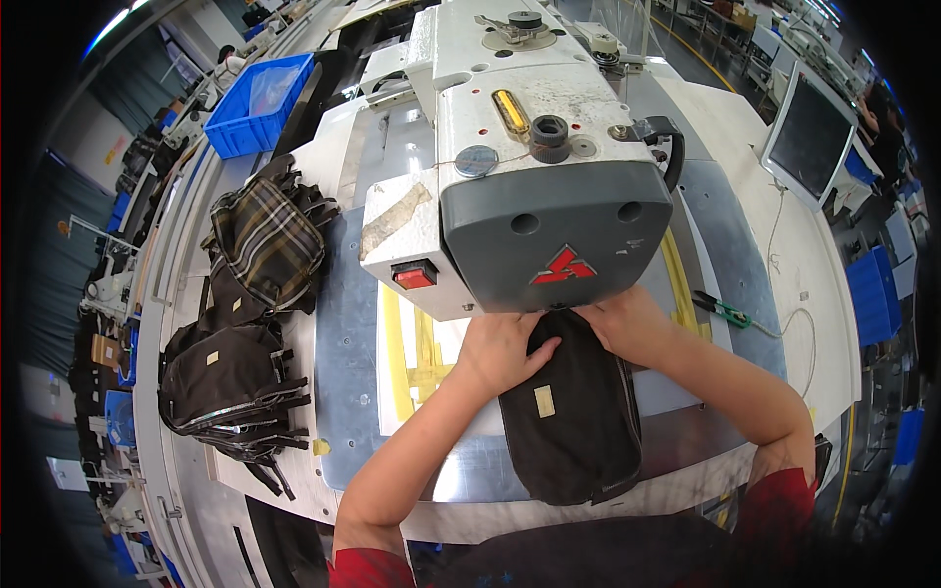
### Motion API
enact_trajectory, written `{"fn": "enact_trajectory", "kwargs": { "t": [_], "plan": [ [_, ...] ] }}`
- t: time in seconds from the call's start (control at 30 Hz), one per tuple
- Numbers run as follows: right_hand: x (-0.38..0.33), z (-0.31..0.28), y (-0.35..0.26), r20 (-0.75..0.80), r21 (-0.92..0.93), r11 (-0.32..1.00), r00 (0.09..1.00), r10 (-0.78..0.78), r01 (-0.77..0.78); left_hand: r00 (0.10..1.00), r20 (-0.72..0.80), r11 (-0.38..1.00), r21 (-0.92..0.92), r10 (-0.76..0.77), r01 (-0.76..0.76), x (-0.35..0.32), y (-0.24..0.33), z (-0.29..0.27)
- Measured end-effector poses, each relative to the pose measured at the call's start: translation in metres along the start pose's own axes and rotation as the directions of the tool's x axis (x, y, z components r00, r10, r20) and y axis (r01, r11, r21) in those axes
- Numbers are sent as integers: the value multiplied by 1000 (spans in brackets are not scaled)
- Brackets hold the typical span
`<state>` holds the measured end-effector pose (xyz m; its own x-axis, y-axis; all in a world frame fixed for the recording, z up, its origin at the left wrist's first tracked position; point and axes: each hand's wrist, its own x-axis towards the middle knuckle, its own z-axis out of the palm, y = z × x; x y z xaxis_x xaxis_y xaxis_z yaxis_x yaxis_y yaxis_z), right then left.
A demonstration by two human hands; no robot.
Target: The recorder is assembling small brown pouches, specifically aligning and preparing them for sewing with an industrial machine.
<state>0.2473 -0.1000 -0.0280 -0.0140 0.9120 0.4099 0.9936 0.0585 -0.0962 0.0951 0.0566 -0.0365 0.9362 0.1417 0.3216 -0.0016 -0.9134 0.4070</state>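
A black fabric bag point(569, 431) with a small pale label lies under the dark grey front cover of a large white sewing machine point(554, 235). Its near end hangs toward me over the metal plate, and its far end is hidden beneath the machine head. On the bag's left side, my left hand point(505, 351) grips the cloth, with the thumb laid across the top. My right hand point(625, 325) holds the far right edge, its fingertips partly covered by the machine head. Both hands are close together near the sewing area, which I cannot see.
Stacked dark bags point(230, 377), including a plaid one point(267, 240), lie left of the plate. Behind them is a blue crate point(258, 103). Green-handled snips point(723, 310) on a cord rest at the right, below a monitor point(812, 137). Yellow tape point(397, 358) marks the work surface.
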Motion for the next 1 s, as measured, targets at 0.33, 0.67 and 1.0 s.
{"fn": "enact_trajectory", "kwargs": {
  "t": [0.33,0.67,1.0],
  "plan": [
    [-1,-4,-4,63,41,999,998,31,-34,999,31,999,29,-29,28,-3,3,-1],
    [-11,-3,-10,70,48,999,997,20,-24,996,-73,998,-9,58,-59,-11,11,2],
    [-10,2,-9,87,55,998,996,24,-28,999,-23,999,-23,49,-49,-17,4,7]
  ]
}}
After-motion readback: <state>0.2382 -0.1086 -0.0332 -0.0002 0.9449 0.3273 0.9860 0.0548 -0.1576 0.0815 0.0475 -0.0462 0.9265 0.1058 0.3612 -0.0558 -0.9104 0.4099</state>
